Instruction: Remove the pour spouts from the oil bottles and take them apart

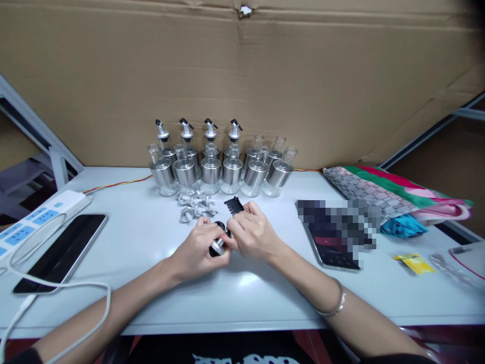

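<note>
Near the middle of the white table, my left hand (pixel 202 247) is closed around a silver and black pourer top (pixel 217 246). My right hand (pixel 252 231) meets it from the right, its fingers pressed together at the pourer; what they grip there is too small to tell. Just behind my right hand lie several black ribbed pieces (pixel 234 204). Loose silver spout parts (pixel 196 205) sit in a small pile behind my left hand. Further back, glass and steel bottles (pixel 210 172) stand in two rows, and several back ones carry pourer tops (pixel 186 129).
A dark phone (pixel 62 250) and a white power strip (pixel 41 222) with cables are at the left. To the right lie another phone (pixel 333 242), a patterned cloth bag (pixel 379 192), a blue bundle (pixel 403 226) and a yellow packet (pixel 415 263). A cardboard wall (pixel 242 76) stands behind.
</note>
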Demonstrator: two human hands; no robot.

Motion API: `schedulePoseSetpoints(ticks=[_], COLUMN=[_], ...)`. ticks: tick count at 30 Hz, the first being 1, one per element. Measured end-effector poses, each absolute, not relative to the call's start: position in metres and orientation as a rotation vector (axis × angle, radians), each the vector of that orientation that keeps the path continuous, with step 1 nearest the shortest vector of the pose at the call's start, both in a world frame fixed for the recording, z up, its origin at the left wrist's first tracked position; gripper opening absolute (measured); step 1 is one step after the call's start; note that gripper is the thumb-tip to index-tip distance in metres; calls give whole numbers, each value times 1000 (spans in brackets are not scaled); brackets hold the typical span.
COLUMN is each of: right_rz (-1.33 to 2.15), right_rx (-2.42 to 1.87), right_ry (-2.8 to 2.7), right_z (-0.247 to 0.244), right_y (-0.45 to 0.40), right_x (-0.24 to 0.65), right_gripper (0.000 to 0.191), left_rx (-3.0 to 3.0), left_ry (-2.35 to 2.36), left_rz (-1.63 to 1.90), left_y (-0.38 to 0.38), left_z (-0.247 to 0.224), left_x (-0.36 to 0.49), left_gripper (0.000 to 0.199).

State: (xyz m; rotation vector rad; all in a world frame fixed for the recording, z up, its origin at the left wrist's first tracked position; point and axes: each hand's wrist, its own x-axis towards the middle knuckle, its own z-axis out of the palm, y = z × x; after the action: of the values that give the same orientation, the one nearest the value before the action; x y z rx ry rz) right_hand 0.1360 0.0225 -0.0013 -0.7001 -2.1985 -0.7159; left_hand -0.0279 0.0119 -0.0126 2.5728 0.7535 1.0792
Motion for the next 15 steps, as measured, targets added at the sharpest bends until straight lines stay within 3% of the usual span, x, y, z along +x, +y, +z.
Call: schedulePoseSetpoints(ticks=[15], right_rz=[-704], right_rx=[-688], right_ry=[-2217], right_z=[-2], right_y=[22], right_x=[137], right_gripper=[54], left_rx=[2563], left_ry=[713], left_rz=[1057], left_y=[13], left_z=[-13], left_x=[-29], left_gripper=[14])
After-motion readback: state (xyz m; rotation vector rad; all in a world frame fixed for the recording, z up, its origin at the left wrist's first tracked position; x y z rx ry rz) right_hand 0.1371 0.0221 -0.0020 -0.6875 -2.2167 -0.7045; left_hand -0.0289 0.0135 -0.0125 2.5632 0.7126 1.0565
